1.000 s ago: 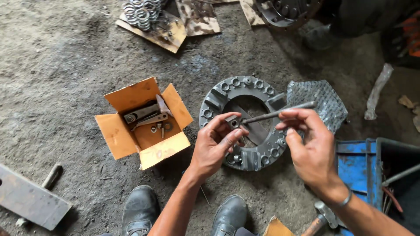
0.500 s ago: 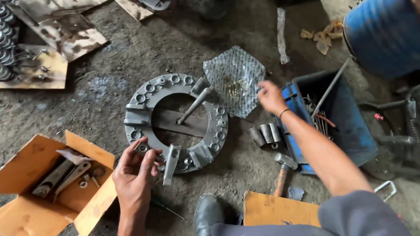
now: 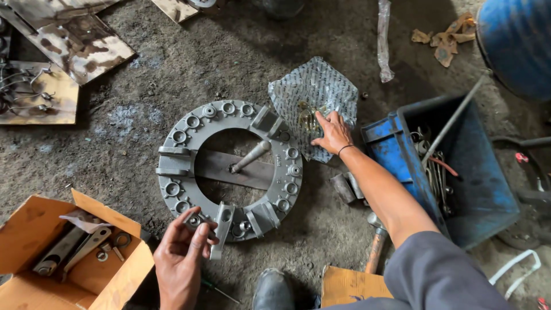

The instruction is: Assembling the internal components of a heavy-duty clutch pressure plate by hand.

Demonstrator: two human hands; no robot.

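A: Where is the left hand (image 3: 182, 252)?

B: Low in the view, at the near rim of the grey clutch pressure plate (image 3: 229, 169) lying flat on the concrete floor (image 3: 115, 138). Its fingers are pinched round a small grey release lever (image 3: 221, 229) that rests against the ring's lower edge.

A: And the right hand (image 3: 332, 133)?

B: Stretched out past the ring's far right side, fingers spread and pressing down on a crumpled clear plastic bag (image 3: 313, 95) with small yellowish parts inside. I cannot tell whether it grips any of them.

A: What sits inside the ring?

B: A flat steel bar (image 3: 235, 171) spans the opening from left to right, and a short metal rod (image 3: 250, 157) lies tilted on top of it.

A: What crowds the space around it?

B: To the near left, an open cardboard box (image 3: 34, 229) holding more levers, rings and small fittings, just beside the left hand. To the right, a blue plastic crate (image 3: 476, 189) with spanners in it and a long thin rod leaning out of it. Between the crate and the ring lie two short metal cylinders (image 3: 347, 188), and nearer the person a hammer (image 3: 376, 244) with a wooden handle, next to a flat piece of cardboard (image 3: 347, 284). The right forearm passes over that cluster.

A: Anything farther off?

B: Stained boards (image 3: 63, 40) at the top left, one with wire springs on it, a twisted strip of plastic at the top, and a blue drum (image 3: 516, 40) in the top right corner. A dark shoe (image 3: 272, 290) shows at the bottom edge.
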